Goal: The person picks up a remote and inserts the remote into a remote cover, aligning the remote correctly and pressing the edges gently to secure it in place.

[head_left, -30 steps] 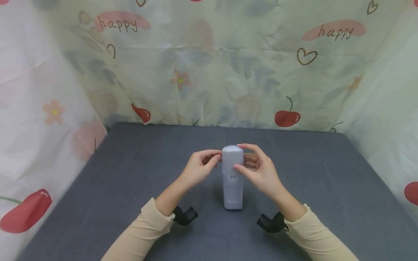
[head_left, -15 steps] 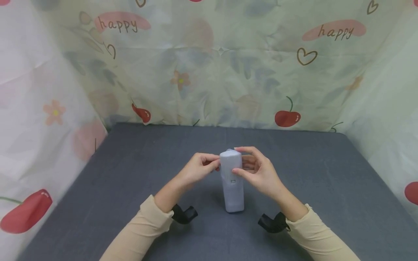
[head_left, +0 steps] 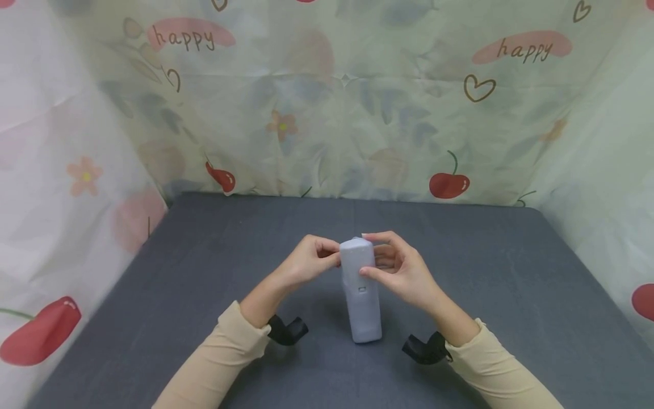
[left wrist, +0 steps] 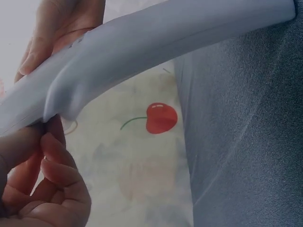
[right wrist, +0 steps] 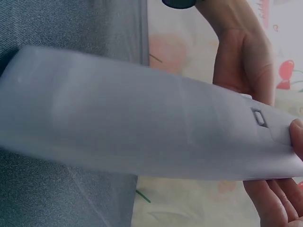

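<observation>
A pale grey handheld device (head_left: 361,307), long and gently curved with a small rectangular slot on its near face, stands on its lower end, leaning slightly left. My right hand (head_left: 403,270) grips its upper part: thumb on the near face, index finger at the top edge, other fingers behind. From the left, my left hand (head_left: 306,261) reaches the device's upper side with thumb and fingers pinched together. In the left wrist view, the fingertips (left wrist: 52,142) of that hand are right under a raised lip on the device (left wrist: 123,52). What lies between them is hidden.
The device stands on a dark grey cloth-covered table (head_left: 245,238). Printed curtains (head_left: 332,130) with cherries and hearts enclose the back and sides. Black wrist mounts (head_left: 288,331) stick out from both sleeves, close over the table.
The device's top has shifted left and towards me, its lower end also nearer, so it leans more. Both hands keep their places on it and have moved slightly with it.
</observation>
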`<state>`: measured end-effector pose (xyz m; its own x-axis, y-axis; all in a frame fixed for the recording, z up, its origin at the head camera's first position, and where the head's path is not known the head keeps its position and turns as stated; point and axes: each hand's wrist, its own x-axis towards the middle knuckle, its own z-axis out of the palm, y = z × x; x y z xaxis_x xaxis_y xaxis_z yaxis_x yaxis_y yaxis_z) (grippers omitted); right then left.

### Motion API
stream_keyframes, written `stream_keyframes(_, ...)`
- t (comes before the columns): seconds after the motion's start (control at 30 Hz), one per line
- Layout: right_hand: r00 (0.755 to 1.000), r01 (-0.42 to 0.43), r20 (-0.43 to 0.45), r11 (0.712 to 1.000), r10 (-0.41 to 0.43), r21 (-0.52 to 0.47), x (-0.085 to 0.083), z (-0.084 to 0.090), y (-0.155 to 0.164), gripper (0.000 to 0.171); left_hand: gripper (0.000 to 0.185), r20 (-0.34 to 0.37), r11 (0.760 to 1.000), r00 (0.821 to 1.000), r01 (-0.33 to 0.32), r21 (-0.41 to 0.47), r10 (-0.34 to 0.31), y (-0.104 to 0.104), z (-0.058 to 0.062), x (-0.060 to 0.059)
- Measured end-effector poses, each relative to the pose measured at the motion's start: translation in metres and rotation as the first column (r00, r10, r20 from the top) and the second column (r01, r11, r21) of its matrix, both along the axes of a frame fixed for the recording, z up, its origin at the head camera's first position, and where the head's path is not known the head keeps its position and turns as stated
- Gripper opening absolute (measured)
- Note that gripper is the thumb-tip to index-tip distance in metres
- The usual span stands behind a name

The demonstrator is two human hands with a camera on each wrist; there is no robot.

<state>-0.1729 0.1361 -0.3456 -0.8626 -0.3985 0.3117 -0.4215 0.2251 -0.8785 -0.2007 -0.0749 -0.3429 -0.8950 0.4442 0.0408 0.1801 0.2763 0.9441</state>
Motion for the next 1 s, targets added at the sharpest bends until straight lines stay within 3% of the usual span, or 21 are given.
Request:
stream_keyframes(0.17, 1.000, 0.001, 0.005, 1.000, -0.001, -0.015, -0.003, 0.001, 0.001, 0.054, 0.020, -0.012, 0.999, 0.999, -0.031, 0.039, 0.032, 0.004, -0.003, 0.000)
stream_keyframes(0.33, 1.000, 0.015, 0.004, 0.999, -0.015, 0.030, -0.006, 0.004, 0.000, 0.054, 0.023, 0.044, 0.976, 0.990, -0.138, 0.167, 0.132, 0.011, -0.004, 0.002)
stream_keyframes(0.5, 0.999, 0.003, 0.046, 0.999, -0.005, 0.036, -0.009, 0.006, -0.003, 0.054, 0.025, 0.186, 0.893, 0.947, -0.310, 0.325, 0.261, 0.018, 0.002, 0.005)
stream_keyframes(0.63, 0.998, -0.011, 0.070, 0.999, 0.007, 0.052, -0.009, 0.006, -0.005, 0.054, 0.025, 0.244, 0.836, 0.912, -0.403, 0.372, 0.330, 0.021, 0.003, 0.006)
stream_keyframes(0.77, 0.995, -0.014, 0.096, 0.998, 0.008, 0.066, -0.007, 0.005, -0.006, 0.054, 0.023, 0.202, 0.811, 0.901, -0.434, 0.393, 0.384, 0.023, 0.002, 0.008)
stream_keyframes(0.93, 0.998, 0.029, 0.057, 0.995, -0.035, 0.099, -0.004, 0.006, -0.007, 0.052, 0.020, 0.058, 0.828, 0.908, -0.403, 0.390, 0.415, 0.023, 0.000, 0.015)
stream_keyframes(1.0, 0.998, 0.045, 0.028, 0.993, -0.049, 0.111, -0.003, 0.006, -0.008, 0.052, 0.019, 0.008, 0.829, 0.902, -0.400, 0.390, 0.432, 0.023, -0.001, 0.018)
